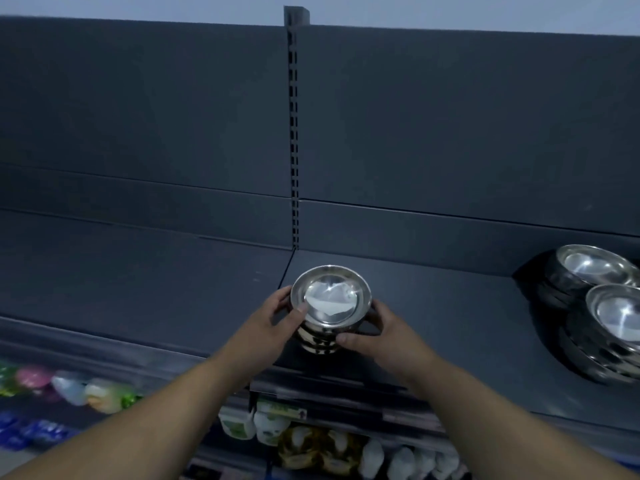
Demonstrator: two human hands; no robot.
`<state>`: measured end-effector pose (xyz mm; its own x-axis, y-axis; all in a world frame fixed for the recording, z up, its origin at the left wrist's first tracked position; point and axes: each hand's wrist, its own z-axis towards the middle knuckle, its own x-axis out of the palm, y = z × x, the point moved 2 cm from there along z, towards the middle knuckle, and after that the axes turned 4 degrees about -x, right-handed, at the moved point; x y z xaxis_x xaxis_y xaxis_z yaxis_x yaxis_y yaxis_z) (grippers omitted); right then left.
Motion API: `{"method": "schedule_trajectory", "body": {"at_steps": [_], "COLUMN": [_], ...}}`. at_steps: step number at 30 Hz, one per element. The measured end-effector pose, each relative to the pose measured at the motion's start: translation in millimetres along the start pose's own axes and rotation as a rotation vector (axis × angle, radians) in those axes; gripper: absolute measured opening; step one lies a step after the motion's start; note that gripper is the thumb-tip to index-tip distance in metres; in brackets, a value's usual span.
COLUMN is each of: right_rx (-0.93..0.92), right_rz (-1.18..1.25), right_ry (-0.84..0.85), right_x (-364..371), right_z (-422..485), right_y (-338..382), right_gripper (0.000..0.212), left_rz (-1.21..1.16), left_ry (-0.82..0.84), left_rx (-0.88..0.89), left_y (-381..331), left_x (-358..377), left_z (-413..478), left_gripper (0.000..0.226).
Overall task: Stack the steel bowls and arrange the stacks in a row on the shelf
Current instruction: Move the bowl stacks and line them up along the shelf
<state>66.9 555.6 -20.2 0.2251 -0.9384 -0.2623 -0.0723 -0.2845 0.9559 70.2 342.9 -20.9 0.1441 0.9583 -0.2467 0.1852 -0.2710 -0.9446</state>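
Steel on steel was your weak point here: you held the stack of bowls [330,308] between both hands. Your left hand [273,317] was curled round its left side with the thumb up on the top rim. Your right hand [375,332] was wrapped round the lower right side, its fingers closed on the bowls. The stack was over the dark shelf [450,306], towards its front edge and just right of the seam below the slotted upright [293,150]. Whether its base was touching the shelf I could not tell. Polished nested bowls probably slide on each other, so if you had let go with one hand before the other, the top bowls could have skewed or ridden off. With the stack so near the front lip, a nudge from a wrist on release could have tipped it onto the goods below. The two other stacks, the far stack [588,268] and the near stack [616,320], stood well apart at the right edge. A stack left where you held it would likely have made a gapped, uneven row. As for writing, nothing could be read. The bowls showed no stamp. The pale and yellow packets [311,441] on the lower tier and the coloured items [69,389] at the left were too blurred. One green-and-white label showed print that was not legible.
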Motion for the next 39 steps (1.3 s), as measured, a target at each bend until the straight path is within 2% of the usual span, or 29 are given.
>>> {"method": "schedule_trajectory", "body": {"at_steps": [2,6,17,21,25,29,34,39], "right_rx": [-0.024,-0.071,-0.090,-0.064,-0.046,-0.065,-0.088,-0.081], "right_rz": [0.043,0.099,0.154,0.129,0.168,0.197,0.169,0.169], "right_ry": [-0.019,-0.092,-0.170,-0.215,-0.225,-0.226,-0.210,-0.205], "right_x": [-1.6,0.3,6.7,8.2,12.8,15.6,19.6,21.2], "right_z": [0.5,3.4,3.0,2.6,1.2,-2.0,-2.6,-1.2], "right_y": [3.3,3.7,3.5,3.7,1.1,0.1,0.0,2.2], "right_gripper": [0.080,0.065,0.063,0.062,0.058,0.066,0.061,0.081], "left_rz": [0.066,0.221,0.239,0.282,0.329,0.329,0.322,0.304], "left_ry": [0.055,0.104,0.146,0.124,0.039,0.012,0.004,0.002], "left_rx": [0.021,0.030,0.106,0.109,0.147,0.158,0.148,0.167], "left_y": [0.8,3.6,1.5,2.4,4.2,8.7,13.1,10.9], "left_x": [-7.7,-16.2,-17.4,-16.9,-14.5,-13.6,-14.5,-10.6], "left_z": [3.1,14.1,27.8,28.9,27.4,24.8,25.7,24.4], "left_gripper": [0.101,0.102,0.092,0.103,0.100,0.100,0.100,0.095]}}
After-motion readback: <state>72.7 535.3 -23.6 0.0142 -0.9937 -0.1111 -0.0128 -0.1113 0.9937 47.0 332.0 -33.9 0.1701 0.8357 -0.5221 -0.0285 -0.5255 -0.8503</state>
